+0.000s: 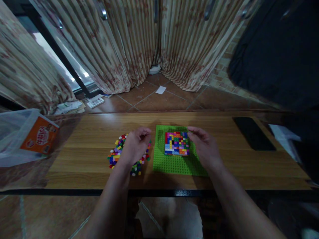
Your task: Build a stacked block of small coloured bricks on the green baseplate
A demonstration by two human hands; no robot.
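Across the long wooden tabletop [224, 166] in front of me, things lie from big to small: a clear plastic bag with an orange printed packet [25, 137] at the far left edge, a flat black phone [253, 133] off to the right, and a bright green studded baseplate [174, 162] in the middle. On the baseplate's upper half sits a square patch of many-coloured small bricks [176, 143] pressed together. Just left of the baseplate lies a loose heap of tiny coloured bricks [117, 153]. My left hand [136, 144] rests over that heap, fingers curled in narrowly; whether it holds a brick I cannot tell. My right hand [205, 146] hovers at the patch's right edge, fingers loosely bent, holding nothing that I can see.
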